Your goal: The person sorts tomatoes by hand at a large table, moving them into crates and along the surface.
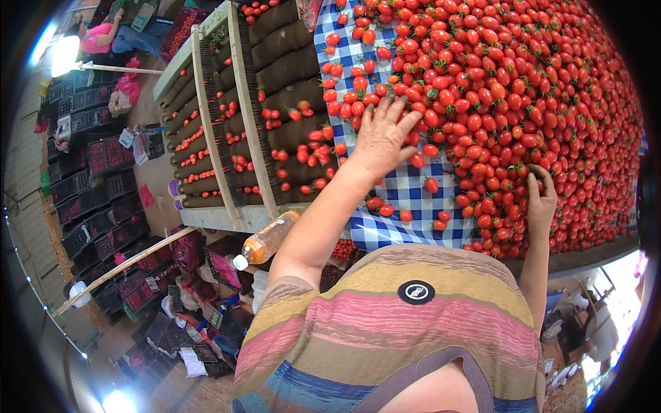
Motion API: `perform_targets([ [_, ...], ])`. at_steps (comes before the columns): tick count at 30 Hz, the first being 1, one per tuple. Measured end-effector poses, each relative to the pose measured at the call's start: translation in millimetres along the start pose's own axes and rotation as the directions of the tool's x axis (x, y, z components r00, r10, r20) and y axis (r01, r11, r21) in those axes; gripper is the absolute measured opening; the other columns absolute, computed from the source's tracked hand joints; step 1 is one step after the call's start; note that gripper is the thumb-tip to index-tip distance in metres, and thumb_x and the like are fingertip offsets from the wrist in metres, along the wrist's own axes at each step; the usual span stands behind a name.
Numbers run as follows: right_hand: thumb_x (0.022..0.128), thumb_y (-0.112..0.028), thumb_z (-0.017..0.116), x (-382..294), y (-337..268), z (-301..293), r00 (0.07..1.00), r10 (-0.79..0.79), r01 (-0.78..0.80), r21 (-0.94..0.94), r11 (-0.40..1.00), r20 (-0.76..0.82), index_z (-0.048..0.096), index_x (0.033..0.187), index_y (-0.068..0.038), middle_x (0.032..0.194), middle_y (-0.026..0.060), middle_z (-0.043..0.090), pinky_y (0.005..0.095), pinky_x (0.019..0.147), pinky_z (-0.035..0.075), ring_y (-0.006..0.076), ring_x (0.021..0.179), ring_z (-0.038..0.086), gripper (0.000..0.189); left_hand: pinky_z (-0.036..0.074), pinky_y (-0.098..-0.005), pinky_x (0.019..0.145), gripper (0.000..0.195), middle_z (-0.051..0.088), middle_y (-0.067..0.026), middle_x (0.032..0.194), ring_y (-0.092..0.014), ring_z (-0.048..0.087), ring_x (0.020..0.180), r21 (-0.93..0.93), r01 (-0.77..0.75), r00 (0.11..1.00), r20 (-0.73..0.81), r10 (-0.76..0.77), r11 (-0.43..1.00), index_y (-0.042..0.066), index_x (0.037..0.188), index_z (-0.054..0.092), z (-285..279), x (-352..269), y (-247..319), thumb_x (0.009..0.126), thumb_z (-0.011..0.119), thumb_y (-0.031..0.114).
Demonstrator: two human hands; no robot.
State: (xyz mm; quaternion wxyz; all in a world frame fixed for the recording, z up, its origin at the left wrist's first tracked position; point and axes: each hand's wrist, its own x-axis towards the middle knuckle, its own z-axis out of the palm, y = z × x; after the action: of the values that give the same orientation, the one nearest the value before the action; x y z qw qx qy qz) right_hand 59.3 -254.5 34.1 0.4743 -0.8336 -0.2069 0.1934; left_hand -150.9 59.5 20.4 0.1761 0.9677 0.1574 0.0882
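Note:
A large heap of small red plum-shaped tomatoes (490, 93), some with green stems, covers a blue-and-white checked cloth (413, 180). My left hand (384, 131) lies palm down with spread fingers on tomatoes at the heap's left edge. Lower right, my right hand (542, 199) is against the heap, thumb and fingers curled; whether a tomato is between them is hidden. Left of the cloth, loose tomatoes lie on a bed of dark brown rollers (289, 67), some of them blurred. Farther along, tomatoes sit in rows between the rollers.
Wooden crossbars (253, 113) with hanging dark bristles span the rollers. An orange drink bottle (266, 240) lies beside my left arm, by the frame's wooden side rail (211, 217). Stacked dark crates (103, 191) stand on the floor at left. A person in pink (98, 38) is at upper left.

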Motion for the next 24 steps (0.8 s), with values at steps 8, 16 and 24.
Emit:
perform_targets([
  [8,0.099,-0.013,0.062,1,4,-2,0.997,0.058,-0.061,0.057,0.996,0.055,0.064,0.118,-0.003,0.093,-0.0038,0.061,0.017,0.059,0.039,0.0009,0.072,0.048,0.021,0.044,-0.0469,0.103,0.05,0.058,-0.0218,0.128,-0.039,0.054,0.12,-0.012,0.125,0.991,-0.051,-0.125,0.992,0.008,0.119,0.066,-23,32,-37,0.075,0.08,0.025],
  [16,0.098,-0.015,0.063,7,2,3,0.974,0.21,-0.215,0.055,0.975,0.09,0.062,0.121,0.001,0.106,0.0037,0.066,0.0258,0.089,0.045,0.0107,0.098,0.056,0.028,0.041,-0.056,0.096,0.053,0.049,-0.0174,0.128,-0.04,0.042,0.126,-0.117,-0.09,0.994,-0.066,0.083,0.989,0.019,0.119,0.063,24,86,34,0.073,0.078,0.039],
  [24,0.096,-0.017,0.065,5,-7,7,0.968,0.225,-0.233,0.068,0.97,0.114,0.065,0.114,-0.001,0.1,-0.0008,0.064,0.0222,0.08,0.045,0.0071,0.088,0.055,0.024,0.052,-0.0366,0.089,0.032,0.069,-0.0137,0.106,-0.028,0.066,0.103,-0.362,0.011,1.0,-0.022,-0.021,0.932,0.004,0.107,0.069,-59,169,-73,0.09,0.068,0.032],
])
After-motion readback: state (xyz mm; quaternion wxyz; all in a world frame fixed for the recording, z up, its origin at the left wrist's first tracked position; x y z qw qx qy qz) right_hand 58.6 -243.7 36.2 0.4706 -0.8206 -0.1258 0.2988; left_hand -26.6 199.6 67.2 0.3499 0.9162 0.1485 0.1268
